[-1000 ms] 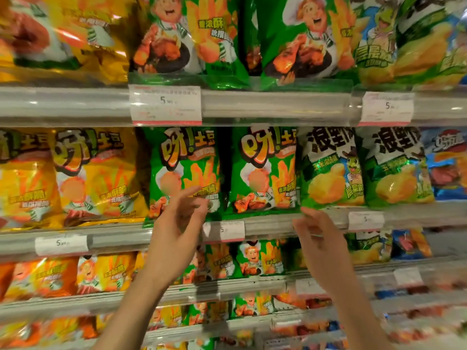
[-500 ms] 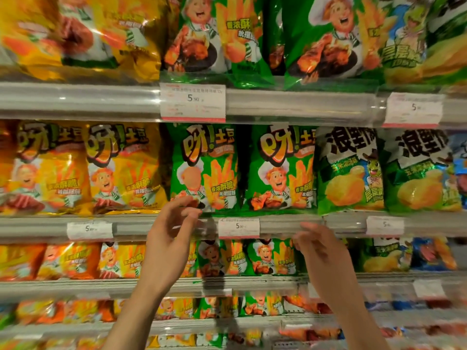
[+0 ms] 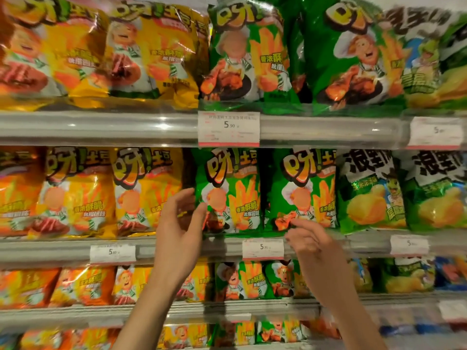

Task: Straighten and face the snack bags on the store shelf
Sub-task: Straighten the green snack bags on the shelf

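Observation:
Two green snack bags stand upright side by side on the middle shelf: the left green bag (image 3: 228,190) and the right green bag (image 3: 303,188). My left hand (image 3: 180,223) is raised at the left bag's lower left edge, fingers relaxed, fingertips at the bag's side. My right hand (image 3: 310,245) reaches up below the right bag, one fingertip touching its bottom corner. Neither hand grips a bag. Yellow bags (image 3: 141,193) of the same brand stand to the left.
Shelf rails (image 3: 63,251) carry white price tags (image 3: 262,248). Above is a shelf with larger yellow and green bags (image 3: 242,54). Green and white chip bags (image 3: 371,190) fill the right. Lower shelves hold smaller bags (image 3: 242,280).
The view has tilted upward, so the shelves sit lower in frame. Both hands rose from the shelf rail to the bottoms of the two green bags.

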